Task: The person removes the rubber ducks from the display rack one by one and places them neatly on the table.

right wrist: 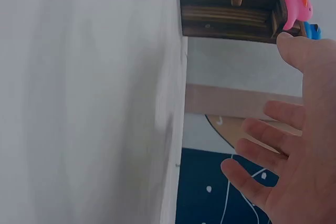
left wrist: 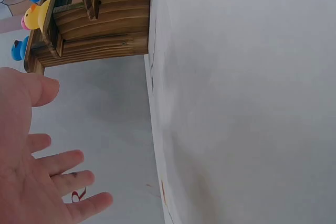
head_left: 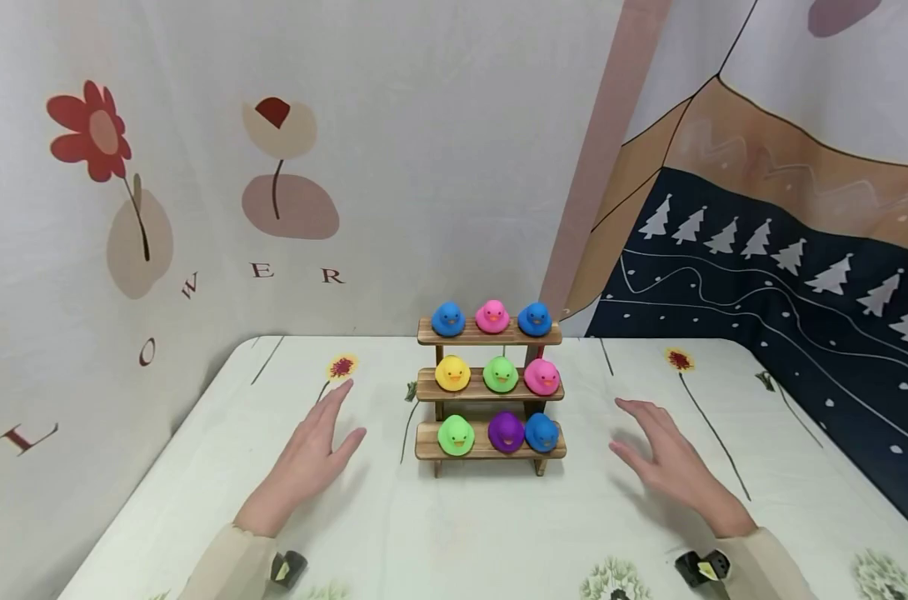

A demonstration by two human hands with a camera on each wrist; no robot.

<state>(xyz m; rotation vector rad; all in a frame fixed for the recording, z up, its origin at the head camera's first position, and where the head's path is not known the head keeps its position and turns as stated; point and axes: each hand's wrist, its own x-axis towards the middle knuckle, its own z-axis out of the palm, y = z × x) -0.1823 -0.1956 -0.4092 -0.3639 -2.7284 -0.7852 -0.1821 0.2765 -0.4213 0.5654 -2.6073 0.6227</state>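
Observation:
A three-tier wooden stand (head_left: 491,389) bears several rubber ducks. Its top tier has a blue duck (head_left: 448,319), a pink duck (head_left: 492,317) and another blue one. Along the middle sit a yellow duck (head_left: 452,373), a green duck (head_left: 501,375) and a pink one. On the bottom are a green duck (head_left: 456,435), a purple duck (head_left: 506,432) and a blue duck (head_left: 541,432); the last two stand close together. My left hand (head_left: 309,457) is held left of the stand, fingers extended, holding nothing. To the right, my right hand (head_left: 671,460) is likewise spread and holds nothing.
A white cloth with printed flowers covers the table (head_left: 469,533). Behind it hangs a pale curtain (head_left: 424,167) with flower prints and letters. At the right is a dark fabric (head_left: 724,292) printed with trees. Each wrist has a small black device strapped on.

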